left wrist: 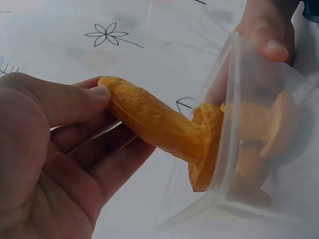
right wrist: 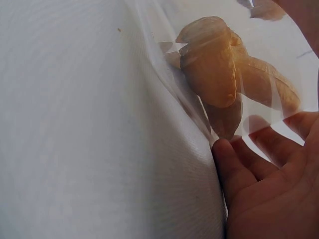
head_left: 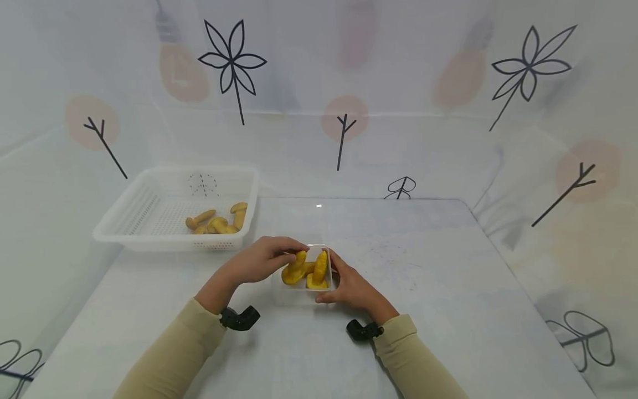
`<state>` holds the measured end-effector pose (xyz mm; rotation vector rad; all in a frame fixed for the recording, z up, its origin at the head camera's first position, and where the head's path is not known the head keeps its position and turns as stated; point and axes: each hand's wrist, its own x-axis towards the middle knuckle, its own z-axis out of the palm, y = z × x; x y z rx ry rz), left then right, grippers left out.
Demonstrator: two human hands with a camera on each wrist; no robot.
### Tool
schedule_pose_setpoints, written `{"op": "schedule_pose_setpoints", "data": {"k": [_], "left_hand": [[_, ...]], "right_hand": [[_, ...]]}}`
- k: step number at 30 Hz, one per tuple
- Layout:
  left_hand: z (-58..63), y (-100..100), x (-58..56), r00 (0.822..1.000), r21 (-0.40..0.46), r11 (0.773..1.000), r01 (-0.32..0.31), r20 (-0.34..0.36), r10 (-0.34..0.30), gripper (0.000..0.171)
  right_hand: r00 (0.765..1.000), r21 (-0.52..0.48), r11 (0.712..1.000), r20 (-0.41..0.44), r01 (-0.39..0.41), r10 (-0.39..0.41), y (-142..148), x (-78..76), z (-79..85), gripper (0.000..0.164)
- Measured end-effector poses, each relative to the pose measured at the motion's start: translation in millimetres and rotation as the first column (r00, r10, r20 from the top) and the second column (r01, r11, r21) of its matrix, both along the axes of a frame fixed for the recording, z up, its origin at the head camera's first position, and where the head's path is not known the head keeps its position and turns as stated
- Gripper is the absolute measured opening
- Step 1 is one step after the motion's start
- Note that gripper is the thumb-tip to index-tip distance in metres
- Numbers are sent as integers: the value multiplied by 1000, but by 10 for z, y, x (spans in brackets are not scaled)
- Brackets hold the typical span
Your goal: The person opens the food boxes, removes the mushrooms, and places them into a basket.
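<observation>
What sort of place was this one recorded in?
Probably an indoor recording setup: a printed sheet lines the back and sides of a pale tabletop, and a black device, likely a camera, sits on each of the person's wrists.

A pale sheet (head_left: 423, 149) stands behind the white table (head_left: 448, 310) and along its left and right sides. Beyond the table's far edge, the sheet shows dark line-drawn flowers (head_left: 231, 60), bare twigs (head_left: 343, 138) and faded pinkish patches (head_left: 453, 86).
</observation>
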<state>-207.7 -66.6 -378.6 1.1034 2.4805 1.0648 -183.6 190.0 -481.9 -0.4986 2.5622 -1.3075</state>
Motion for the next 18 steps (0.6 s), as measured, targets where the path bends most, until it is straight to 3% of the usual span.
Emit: {"op": "schedule_pose_setpoints", "data": {"k": [7,18], "left_hand": [[71,-71,-16,996,49,998,-45,-71,48,31],[163,-230,-26,969,112,985,-131,-198,151,32]], "right_hand": [[1000,2,1000,6,2,-2,-5,-5,-2,118],[1000,-1,1000,-4,-12,12,10,-7,-16,118]]}}
